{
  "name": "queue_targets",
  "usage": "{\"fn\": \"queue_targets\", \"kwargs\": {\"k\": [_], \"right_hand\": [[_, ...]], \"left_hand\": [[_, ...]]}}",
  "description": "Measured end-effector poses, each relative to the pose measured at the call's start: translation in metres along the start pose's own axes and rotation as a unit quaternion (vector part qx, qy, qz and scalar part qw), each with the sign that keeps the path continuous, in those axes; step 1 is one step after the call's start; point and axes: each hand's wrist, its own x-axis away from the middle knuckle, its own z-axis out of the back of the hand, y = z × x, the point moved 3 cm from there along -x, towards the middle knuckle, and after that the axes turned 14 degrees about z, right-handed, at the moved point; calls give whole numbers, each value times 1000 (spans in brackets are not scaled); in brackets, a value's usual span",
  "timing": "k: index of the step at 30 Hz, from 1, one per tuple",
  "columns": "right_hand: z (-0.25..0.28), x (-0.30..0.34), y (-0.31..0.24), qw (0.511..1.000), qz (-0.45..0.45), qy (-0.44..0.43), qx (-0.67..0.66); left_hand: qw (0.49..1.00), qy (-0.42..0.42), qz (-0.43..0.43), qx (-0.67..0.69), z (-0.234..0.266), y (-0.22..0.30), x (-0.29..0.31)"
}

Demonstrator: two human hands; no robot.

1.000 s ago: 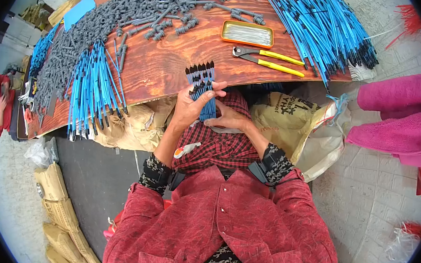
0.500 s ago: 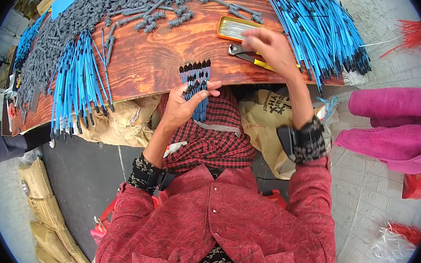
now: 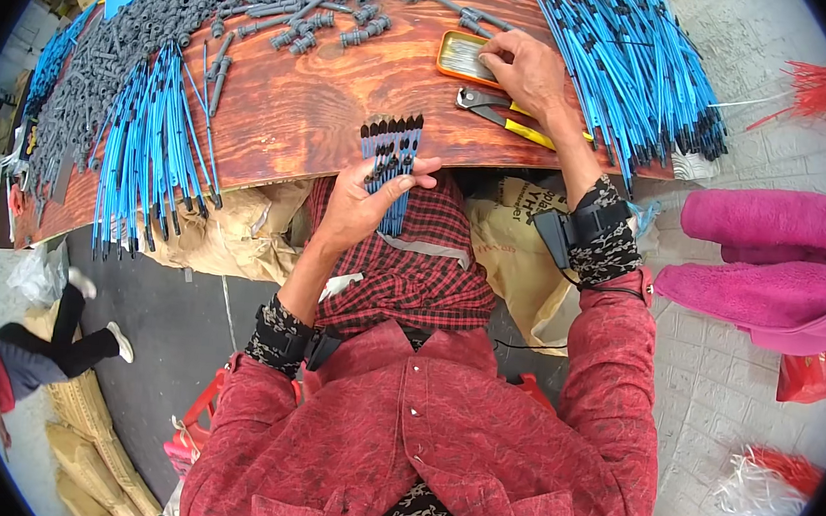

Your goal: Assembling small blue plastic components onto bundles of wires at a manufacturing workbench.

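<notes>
My left hand (image 3: 360,206) is closed round a bundle of thin blue tubes with black tips (image 3: 391,146). The bundle stands fanned out above my lap, just off the table's near edge. Over the right side of an orange-rimmed tin (image 3: 441,52), the thumb and fingers of my right hand (image 3: 532,77) are pressed together. Thin pale wire-like strips (image 3: 464,59) lie in the tin. Whether my fingertips grip one of them is too small to tell. Yellow-handled cutting pliers (image 3: 530,133) lie below the tin, partly under my right wrist.
Grey ribbed plastic fittings (image 3: 114,84) heap over the left and far side of the wooden table (image 3: 299,106). Blue black-tipped tubes lie in a left bunch (image 3: 152,152) and a right pile (image 3: 635,76). Pink towels (image 3: 764,289) hang at right. A person (image 3: 16,361) walks at far left.
My right hand has moved down onto the tin, and its fingers have closed together. The bundle stays in my left hand. The person at far left has come further into view.
</notes>
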Motion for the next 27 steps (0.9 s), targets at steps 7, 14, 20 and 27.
{"fn": "queue_targets", "kwargs": {"k": [7, 14, 20, 27], "right_hand": [[8, 7, 11, 997, -11, 63, -35], [15, 11, 4, 997, -7, 76, -29], [35, 10, -25, 987, 100, 122, -34], [35, 30, -95, 949, 125, -9, -290]], "left_hand": [[1000, 17, 12, 8, -3, 1, 1], [1000, 22, 3, 0, -5, 3, 0], [1000, 28, -3, 3, -2, -1, -1], [999, 33, 9, 6, -1, -1, 2]]}}
